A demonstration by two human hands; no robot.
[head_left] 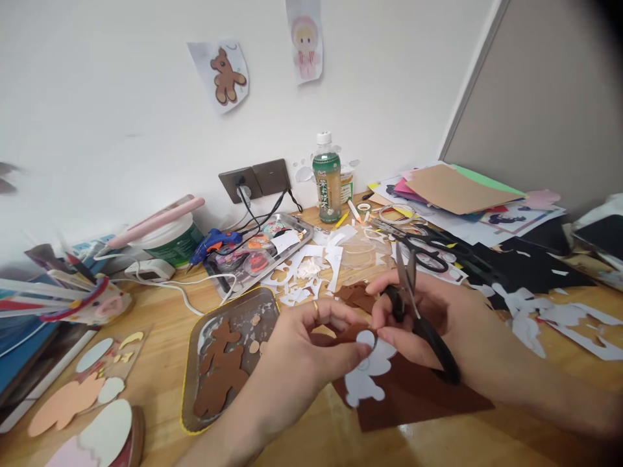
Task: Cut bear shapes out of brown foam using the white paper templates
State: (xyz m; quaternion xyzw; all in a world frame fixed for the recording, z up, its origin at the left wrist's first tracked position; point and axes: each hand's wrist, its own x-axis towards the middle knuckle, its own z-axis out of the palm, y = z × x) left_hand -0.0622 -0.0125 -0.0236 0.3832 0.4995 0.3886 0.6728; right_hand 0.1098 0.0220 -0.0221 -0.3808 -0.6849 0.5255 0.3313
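Observation:
My left hand (304,347), a ring on one finger, pinches the edge of a dark brown sheet (418,402) together with a white bear-shaped paper cutout (365,383) lying on it. In my right hand (452,324) is a pair of black-handled scissors (440,353), blades pointing up and away from the sheet. My right thumb and fingertips also meet the sheet's upper edge, close to my left fingertips. Behind the hands lie brown scraps (357,295). To the left, a yellow-rimmed tray (185,395) holds brown bear-shaped cutouts (221,383) and small tan ovals.
White paper scraps (333,259) litter the table behind my hands, beside a grey tray (299,243). A blue glue gun (214,243), a bottle (327,181) and more scissors (423,253) lie or stand farther back. A pen holder (104,305) is at left, stacked paper (462,188) at right.

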